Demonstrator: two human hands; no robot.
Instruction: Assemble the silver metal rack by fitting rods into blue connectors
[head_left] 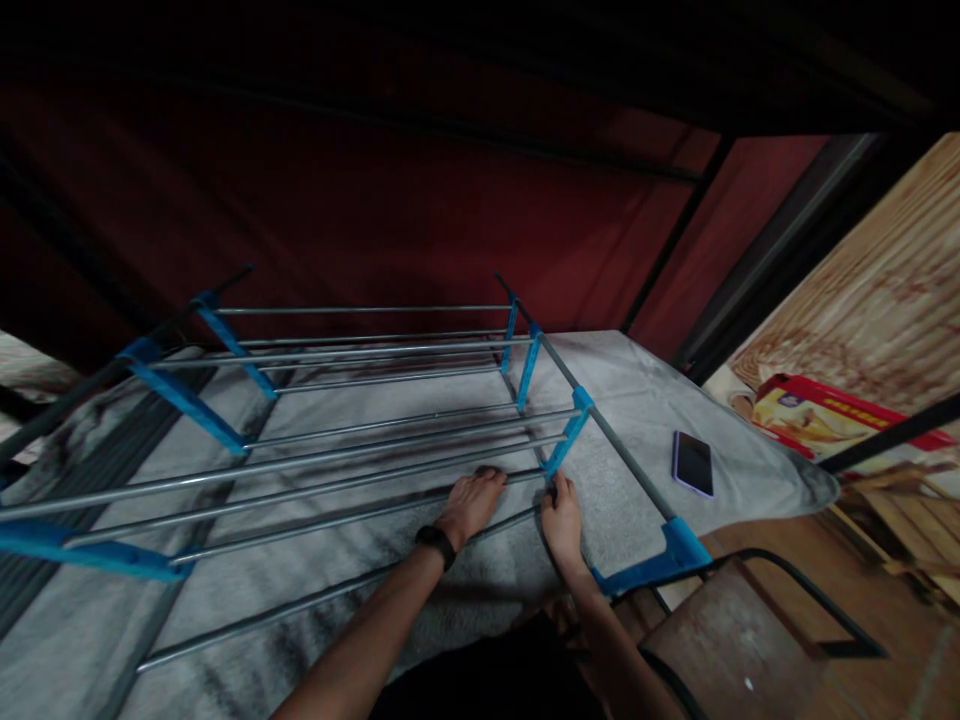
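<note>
A metal rack (360, 425) of several grey rods and blue plastic brackets lies across a grey cloth-covered surface (645, 400). My left hand (471, 503), with a dark band on the wrist, curls its fingers over one of the near rods. My right hand (562, 515) grips the rod's end right below a blue bracket (564, 443). Both hands sit close together near the rack's right side.
A dark phone (693, 463) lies on the cloth to the right of the rack. A worn stool or chair (739, 640) stands at the lower right. A red and yellow box (832, 412) rests against a wooden panel (877, 290). Dark red fabric hangs behind.
</note>
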